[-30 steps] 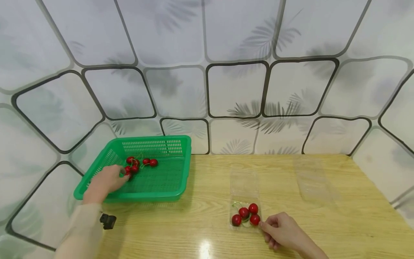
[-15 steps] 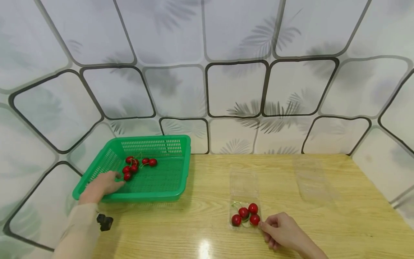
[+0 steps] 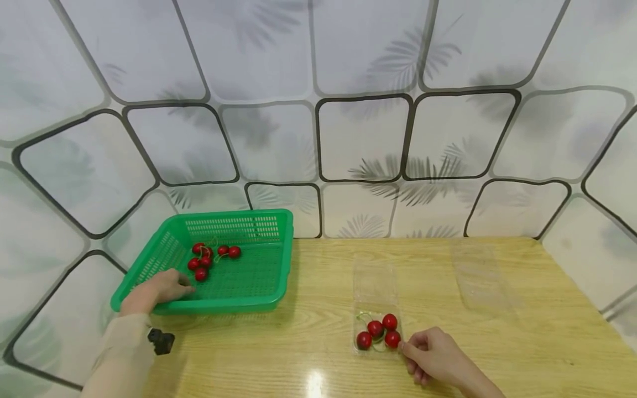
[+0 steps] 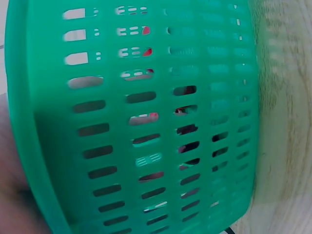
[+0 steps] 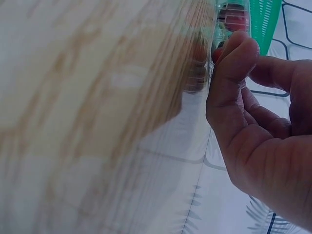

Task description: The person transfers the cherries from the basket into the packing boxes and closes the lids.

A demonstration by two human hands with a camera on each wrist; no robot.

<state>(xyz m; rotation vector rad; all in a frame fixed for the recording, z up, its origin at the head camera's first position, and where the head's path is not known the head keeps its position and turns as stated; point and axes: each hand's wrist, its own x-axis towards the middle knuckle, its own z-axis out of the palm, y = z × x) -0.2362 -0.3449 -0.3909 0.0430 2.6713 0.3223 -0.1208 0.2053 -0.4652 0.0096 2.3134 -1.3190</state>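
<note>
While my right hand [image 3: 434,358] pinches the clear plastic box [image 3: 376,307], likely steadying it, right of the green plastic basket [image 3: 234,303] of round red cherries [image 3: 201,274], my left hand [image 3: 161,286], loosely curved, seemingly empty, is beside them.

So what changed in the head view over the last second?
Left hand drew back toward the near side of the green basket; the front cherry shifted slightly right. No cherry visibly taken out. Right hand stayed at the clear box, its four cherries unmoved.
</note>
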